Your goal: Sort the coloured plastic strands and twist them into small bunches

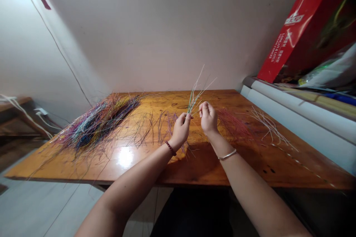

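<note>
My left hand [180,129] is closed around a small bundle of thin wires [191,100], white and green, that fan out upward from the fist. Close by on the right, my right hand [208,117] is closed with its fingertips pinched together; a thin strand seems to run towards them, but what they hold is too fine to be sure of. Beneath the hands, loose purple wires [171,122] lie on the wooden table [155,170]. Reddish wires [236,124] are spread just right of my right hand.
A big heap of multicoloured wires [94,122] covers the table's left side. White wires [274,127] lie at the right, near a patterned thin strand [303,164]. Long white rolls or boxes [294,114] border the right edge, with a red carton [292,33] above. A wall stands behind.
</note>
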`<action>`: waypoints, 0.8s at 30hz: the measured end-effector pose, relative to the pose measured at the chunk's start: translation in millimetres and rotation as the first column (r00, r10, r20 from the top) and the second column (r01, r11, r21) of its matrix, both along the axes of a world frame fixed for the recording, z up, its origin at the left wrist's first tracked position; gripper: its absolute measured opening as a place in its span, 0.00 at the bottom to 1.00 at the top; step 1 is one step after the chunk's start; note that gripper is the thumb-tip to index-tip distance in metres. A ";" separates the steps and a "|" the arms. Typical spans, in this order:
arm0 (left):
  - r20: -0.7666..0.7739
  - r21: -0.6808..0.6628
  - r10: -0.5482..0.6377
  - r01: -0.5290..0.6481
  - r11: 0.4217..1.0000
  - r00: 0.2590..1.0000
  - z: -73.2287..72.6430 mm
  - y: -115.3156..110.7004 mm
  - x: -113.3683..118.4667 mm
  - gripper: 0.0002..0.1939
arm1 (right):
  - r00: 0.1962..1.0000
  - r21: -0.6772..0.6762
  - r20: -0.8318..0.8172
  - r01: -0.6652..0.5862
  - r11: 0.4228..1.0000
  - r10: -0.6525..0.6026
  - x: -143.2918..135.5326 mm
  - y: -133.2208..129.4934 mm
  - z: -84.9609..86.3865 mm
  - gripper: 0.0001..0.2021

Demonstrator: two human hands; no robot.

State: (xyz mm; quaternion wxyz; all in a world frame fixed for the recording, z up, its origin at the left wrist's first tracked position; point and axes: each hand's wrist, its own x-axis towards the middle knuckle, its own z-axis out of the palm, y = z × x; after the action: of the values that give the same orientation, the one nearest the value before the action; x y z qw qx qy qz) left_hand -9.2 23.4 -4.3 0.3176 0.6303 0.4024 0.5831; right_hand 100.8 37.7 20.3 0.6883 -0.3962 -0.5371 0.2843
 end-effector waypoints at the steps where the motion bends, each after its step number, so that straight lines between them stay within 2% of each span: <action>1: 0.014 -0.021 0.001 -0.001 1.000 1.000 -1.0 0.6 0.1 0.16 | 0.998 0.005 -0.059 0.001 1.000 0.000 1.1 1.0 1.2 0.22; 3: 0.050 -0.069 0.001 0.003 0.998 0.999 -3.5 2.9 0.1 0.16 | 0.983 0.010 -0.182 -0.017 1.000 0.018 4.6 2.1 5.2 0.23; 7: 0.107 -0.119 0.030 -0.017 0.993 0.994 -8.0 9.6 -1.5 0.15 | 0.916 0.003 -0.359 -0.192 0.981 0.181 21.2 1.6 18.5 0.24; 12: 0.145 -0.138 0.096 -0.076 0.988 0.985 -10.2 14.8 -3.7 0.14 | 0.878 -0.005 -0.358 -0.342 0.940 0.317 51.3 -2.8 33.8 0.23; 15: 0.124 -0.134 0.132 -0.116 0.984 0.983 -10.7 15.9 -4.5 0.14 | 0.853 -0.019 -0.344 -0.424 0.905 0.392 59.8 -8.6 39.7 0.21; 19: 0.046 -0.077 0.162 -0.158 0.984 0.986 -9.2 13.7 -5.0 0.14 | 0.737 -0.064 -0.396 -0.617 0.784 0.547 50.2 -13.7 39.3 0.13; 21: 0.008 -0.037 0.167 -0.167 0.985 0.986 -7.1 10.7 -4.8 0.14 | 0.695 -0.099 -0.420 -0.675 0.731 0.584 39.6 -13.0 34.3 0.11; 24: -0.033 0.011 0.157 -0.157 0.988 0.987 -3.5 6.2 -4.4 0.15 | 0.680 -0.140 -0.430 -0.700 0.700 0.594 24.7 -10.3 24.8 0.10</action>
State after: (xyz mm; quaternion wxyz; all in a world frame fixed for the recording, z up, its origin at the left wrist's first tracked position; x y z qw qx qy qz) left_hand -13.6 29.5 -7.8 0.2611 0.6078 0.4537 0.5971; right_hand 125.5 27.3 45.1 0.5584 -0.2173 -0.4621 0.6538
